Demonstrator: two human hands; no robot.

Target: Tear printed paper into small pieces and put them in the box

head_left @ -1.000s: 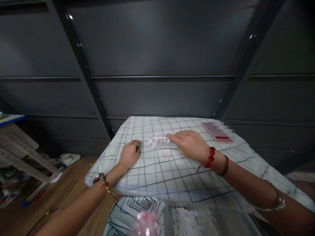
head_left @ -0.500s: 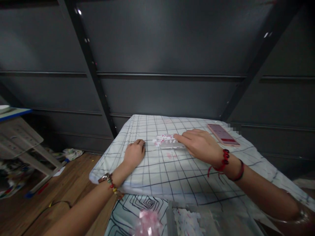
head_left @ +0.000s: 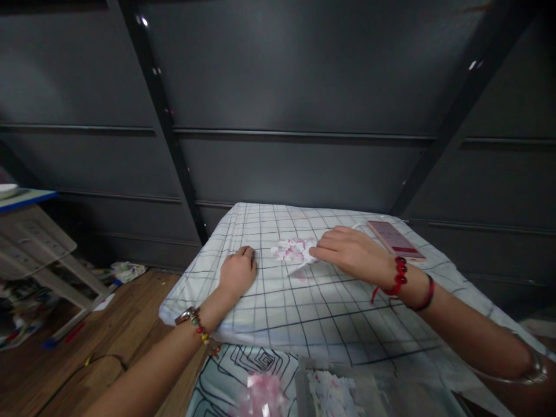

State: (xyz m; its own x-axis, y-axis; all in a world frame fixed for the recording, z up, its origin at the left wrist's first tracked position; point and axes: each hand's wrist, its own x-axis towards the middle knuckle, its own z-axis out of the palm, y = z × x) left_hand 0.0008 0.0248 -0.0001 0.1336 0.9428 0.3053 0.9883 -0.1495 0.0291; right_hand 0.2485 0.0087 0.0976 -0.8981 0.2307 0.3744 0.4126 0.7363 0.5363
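My left hand [head_left: 238, 271] rests on the checked cloth [head_left: 278, 315] with its fingers curled inward; whether anything lies inside them is hidden. To its right is a small heap of white and pink flakes [head_left: 289, 249] that look like paper or plastic bits. At the heap's right end, my right hand [head_left: 347, 249] is closed, thumb and fingers pinching a thin pale sheet-like piece [head_left: 303, 266]. This piece is tilted, with its lower edge near the cloth. Blur hides its exact kind.
A phone with a pink edge [head_left: 396, 240] lies beyond my right hand. At the near edge are a clear plastic box [head_left: 304, 385] with white pieces inside and a pink shiny bundle [head_left: 264, 397]. A dark panelled wall [head_left: 299, 168] stands behind; a small desk [head_left: 35, 231] is at left.
The pale piece in my right hand has tilted from lying nearly flat across the flakes, uncovering more of the heap. My right hand has shifted slightly right. My left hand stays put.
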